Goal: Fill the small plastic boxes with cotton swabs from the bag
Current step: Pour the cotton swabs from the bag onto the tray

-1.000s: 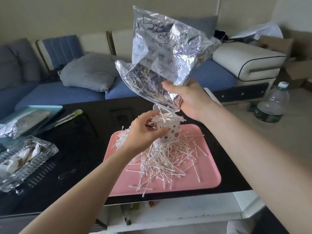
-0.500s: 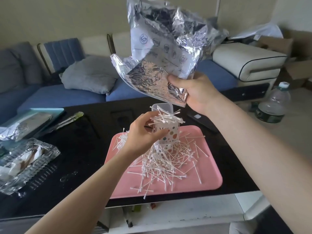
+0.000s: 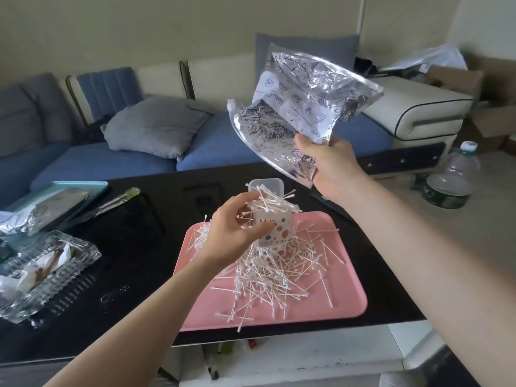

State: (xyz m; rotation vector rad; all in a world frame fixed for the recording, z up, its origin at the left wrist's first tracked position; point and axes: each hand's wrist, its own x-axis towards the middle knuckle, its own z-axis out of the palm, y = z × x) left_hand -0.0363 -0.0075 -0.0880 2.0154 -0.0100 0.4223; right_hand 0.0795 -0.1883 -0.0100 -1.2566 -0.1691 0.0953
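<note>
- Cotton swabs [image 3: 272,270] lie in a loose heap across our pink tray [image 3: 346,300], and more are piled crosswise over the mouth of the small plastic box [image 3: 275,230], which stands in that heap near the tray's far edge.
- Our left hand [image 3: 237,233] curls around the box's side, thumb in front and fingers behind, steadying it upright; the hinged lid stands open behind the swabs.
- Our right hand [image 3: 332,166] is closed on the lower corner of the crinkled bag [image 3: 304,107], holding it up and off to the right of the box, clear of it, with nothing falling from it.
- We judge the pouring step to be done for this box: the pile sits on top instead of inside, so the next move calls for setting the bag aside and pressing or aligning the swabs down into the box, then gathering spilled ones from the tray.
- Only this one box is in view, so we cannot tell how many remain to fill.
- Room for moving: the black table [image 3: 134,247] to the left of the tray is bare for a stretch before the glass dish [image 3: 47,272] and blue tray [image 3: 92,185]; to the right the bare strip is narrow and ends at the table edge, with a water bottle [image 3: 452,177] on the floor beyond.
- The tray's near edge lies close to the table's front edge, and a few swabs rest right at that rim, so sweeping toward us risks knocking them off.
</note>
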